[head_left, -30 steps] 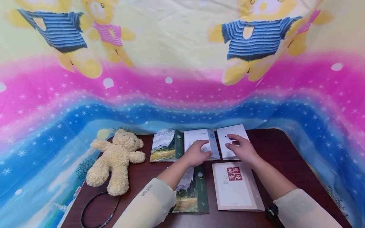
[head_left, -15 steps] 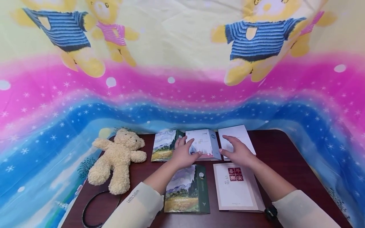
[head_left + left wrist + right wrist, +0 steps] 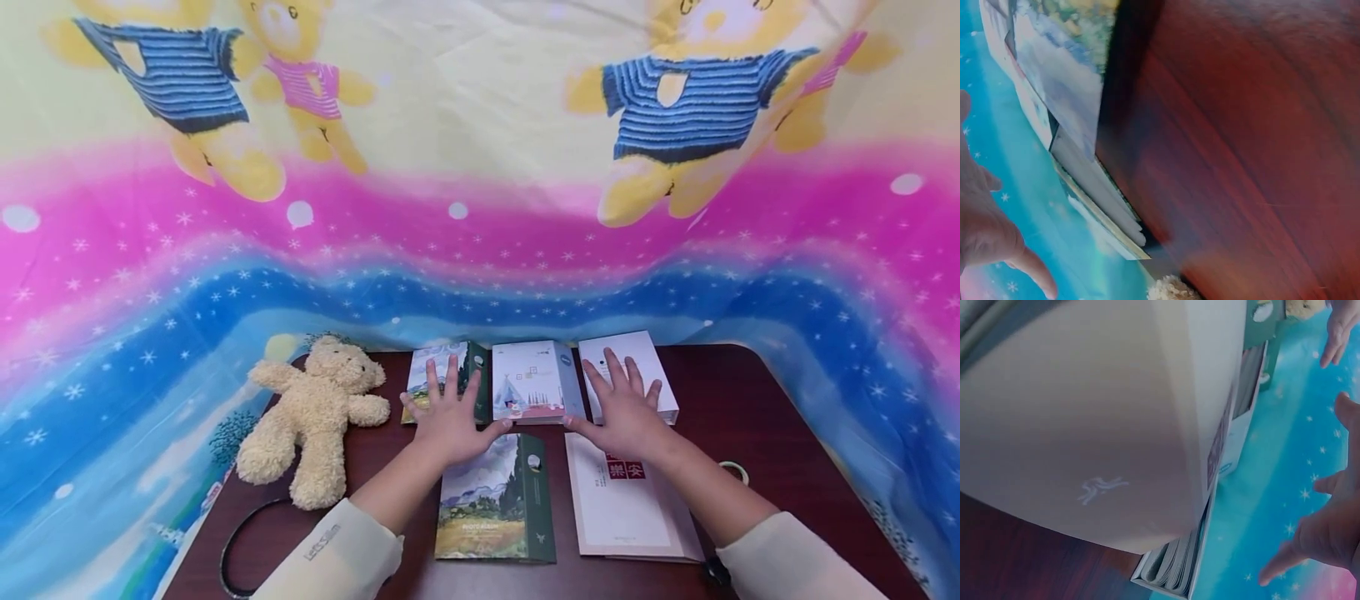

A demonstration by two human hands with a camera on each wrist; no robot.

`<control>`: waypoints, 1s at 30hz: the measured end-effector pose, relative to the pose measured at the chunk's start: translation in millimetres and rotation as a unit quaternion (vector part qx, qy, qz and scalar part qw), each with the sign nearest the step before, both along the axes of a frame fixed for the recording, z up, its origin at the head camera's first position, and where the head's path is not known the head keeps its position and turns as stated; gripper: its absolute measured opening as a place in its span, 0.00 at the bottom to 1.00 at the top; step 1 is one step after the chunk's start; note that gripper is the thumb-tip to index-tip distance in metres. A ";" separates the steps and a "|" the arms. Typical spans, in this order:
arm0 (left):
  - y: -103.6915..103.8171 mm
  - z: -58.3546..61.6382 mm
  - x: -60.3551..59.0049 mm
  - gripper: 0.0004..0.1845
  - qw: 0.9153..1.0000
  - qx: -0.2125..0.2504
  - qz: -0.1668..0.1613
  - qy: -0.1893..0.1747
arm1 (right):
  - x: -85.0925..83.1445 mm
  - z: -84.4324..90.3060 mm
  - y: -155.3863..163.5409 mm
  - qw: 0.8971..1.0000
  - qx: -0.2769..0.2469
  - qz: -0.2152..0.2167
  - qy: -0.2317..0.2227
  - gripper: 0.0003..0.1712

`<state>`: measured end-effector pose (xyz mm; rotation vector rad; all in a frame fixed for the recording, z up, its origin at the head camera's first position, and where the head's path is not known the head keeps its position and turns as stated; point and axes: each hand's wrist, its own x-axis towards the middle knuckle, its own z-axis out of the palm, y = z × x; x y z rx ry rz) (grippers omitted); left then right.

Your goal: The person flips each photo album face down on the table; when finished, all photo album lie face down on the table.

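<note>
My left hand [image 3: 450, 427] hovers with fingers spread in front of a landscape-print album [image 3: 420, 375] at the back left, overlapping it in the head view. My right hand [image 3: 630, 418] is likewise spread, in front of a white album [image 3: 652, 354] at the back right. Between them lies an album with a tent drawing [image 3: 528, 379]. Nearer me are a second landscape album [image 3: 480, 517], printed PHOTO ALBUM, and a pale album with red characters [image 3: 622, 517], partly covered by my right hand and forearm. Neither hand holds anything.
A cream teddy bear [image 3: 315, 425] lies at the left of the dark wooden table [image 3: 757, 408]. A thin black hoop [image 3: 232, 533] sits in front of it. A pale green ring [image 3: 735, 471] shows beside my right forearm. Patterned cloth [image 3: 480, 225] hangs behind.
The left hand has moved left, off the tent album. Both hands have opened from loosely bent to widely spread fingers. The albums stay in the same layout.
</note>
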<state>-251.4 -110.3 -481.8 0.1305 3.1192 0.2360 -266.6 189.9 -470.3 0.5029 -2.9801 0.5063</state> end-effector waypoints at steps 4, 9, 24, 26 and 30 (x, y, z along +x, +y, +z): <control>-1.3 -7.0 4.4 0.60 1.000 -0.023 -0.006 0.008 | 3.0 -2.8 -2.4 0.999 0.040 0.000 0.013 0.64; -0.4 -11.9 9.1 0.63 0.998 -0.058 -0.011 0.021 | 7.3 -3.9 -4.1 0.996 0.083 0.001 0.037 0.64; -3.9 -14.4 19.0 0.61 0.998 -0.059 0.001 0.012 | 16.5 -10.6 -6.9 0.991 0.123 -0.007 0.058 0.65; -4.1 -14.5 18.8 0.61 0.998 -0.058 0.002 0.012 | 16.9 -11.1 -7.3 0.991 0.123 -0.007 0.056 0.65; -3.2 -15.6 19.5 0.61 0.999 -0.054 0.000 0.007 | 17.8 -13.5 -6.8 0.992 0.120 -0.008 0.047 0.65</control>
